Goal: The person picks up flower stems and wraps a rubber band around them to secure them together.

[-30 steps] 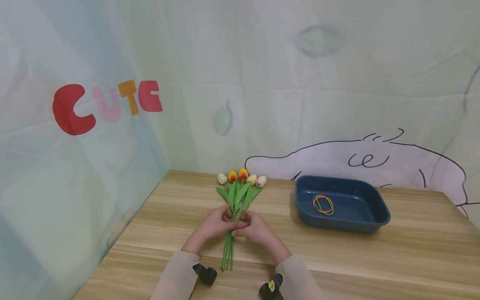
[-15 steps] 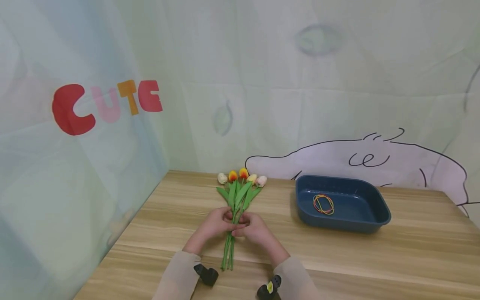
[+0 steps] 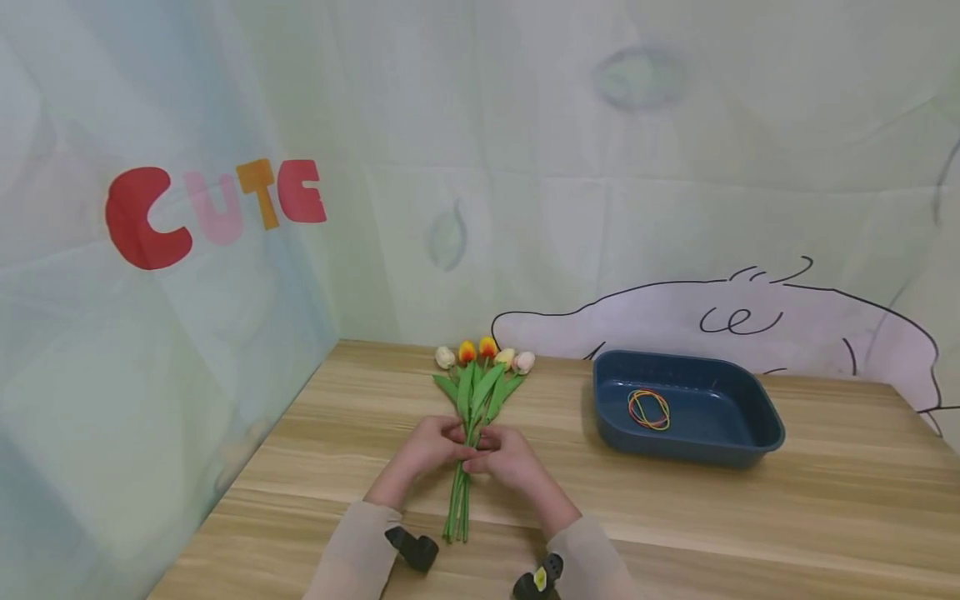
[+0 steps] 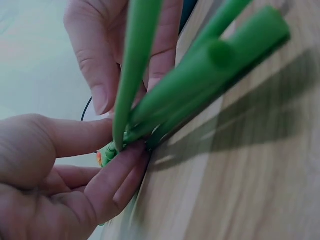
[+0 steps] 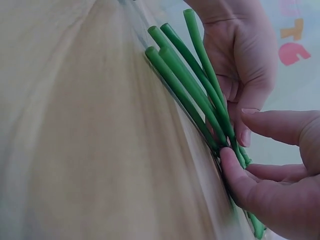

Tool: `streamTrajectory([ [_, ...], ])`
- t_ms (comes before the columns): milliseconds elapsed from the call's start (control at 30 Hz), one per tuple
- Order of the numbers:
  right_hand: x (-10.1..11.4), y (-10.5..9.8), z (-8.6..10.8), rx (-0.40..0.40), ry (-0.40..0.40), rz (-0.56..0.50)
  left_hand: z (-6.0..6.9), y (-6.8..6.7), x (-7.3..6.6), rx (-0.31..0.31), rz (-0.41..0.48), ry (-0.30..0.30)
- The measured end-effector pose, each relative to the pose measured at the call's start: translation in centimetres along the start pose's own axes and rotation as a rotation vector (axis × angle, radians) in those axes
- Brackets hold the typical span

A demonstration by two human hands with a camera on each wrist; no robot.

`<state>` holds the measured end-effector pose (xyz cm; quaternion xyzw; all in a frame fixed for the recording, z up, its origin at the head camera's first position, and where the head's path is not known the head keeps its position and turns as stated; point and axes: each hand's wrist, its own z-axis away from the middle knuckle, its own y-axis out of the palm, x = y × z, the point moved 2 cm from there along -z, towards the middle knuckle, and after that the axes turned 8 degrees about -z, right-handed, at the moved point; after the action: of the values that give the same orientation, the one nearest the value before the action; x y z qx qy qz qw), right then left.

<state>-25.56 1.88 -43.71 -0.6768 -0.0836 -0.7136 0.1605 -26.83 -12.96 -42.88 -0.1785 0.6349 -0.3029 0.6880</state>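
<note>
A bunch of artificial tulips [image 3: 480, 392] lies on the table, its white, orange-red, yellow and pink heads pointing away and its green stems [image 3: 457, 504] toward the front edge. From the left, my left hand [image 3: 432, 448] curls thumb and fingers round the stems below the leaves. My right hand [image 3: 510, 457] holds the same stretch from the right, the two hands' fingers meeting there. In the left wrist view, thumb and fingers of the left hand [image 4: 65, 170] close on the stems [image 4: 185, 85]. The right wrist view has the right hand's [image 5: 285, 175] fingertips at the stems [image 5: 190, 85].
A dark blue rectangular tray [image 3: 690, 454] stands at the right on the wooden table [image 3: 840, 500], with several coloured rubber bands [image 3: 648, 410] lying inside it. Behind the table hangs a printed cloth [image 3: 525, 233], and another side of it with coloured letters is at the left.
</note>
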Motion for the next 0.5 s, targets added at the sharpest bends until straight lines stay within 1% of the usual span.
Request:
streamTrajectory([
  [100, -0.15, -0.1, 0.07, -0.016, 0.002, -0.034, 0.05, 0.05, -0.05, 0.008, 0.027, -0.011],
  [167, -0.15, -0.16, 0.16, -0.025, 0.006, -0.05, 0.05, 0.02, 0.0, 0.018, 0.045, -0.007],
  [267, -0.07, -0.18, 0.26, -0.031, 0.011, -0.059, 0.04, -0.18, 0.03, 0.032, 0.05, 0.02],
  [333, -0.06, -0.17, 0.26, -0.035, 0.015, -0.064, 0.08, -0.35, 0.02, 0.047, 0.041, 0.05],
  [400, -0.09, -0.14, 0.22, -0.038, 0.018, -0.073, 0.08, -0.42, 0.08, 0.054, 0.038, 0.061],
  [500, -0.19, -0.12, 0.17, -0.041, 0.019, -0.086, 0.03, -0.36, 0.16, 0.058, 0.045, 0.049],
])
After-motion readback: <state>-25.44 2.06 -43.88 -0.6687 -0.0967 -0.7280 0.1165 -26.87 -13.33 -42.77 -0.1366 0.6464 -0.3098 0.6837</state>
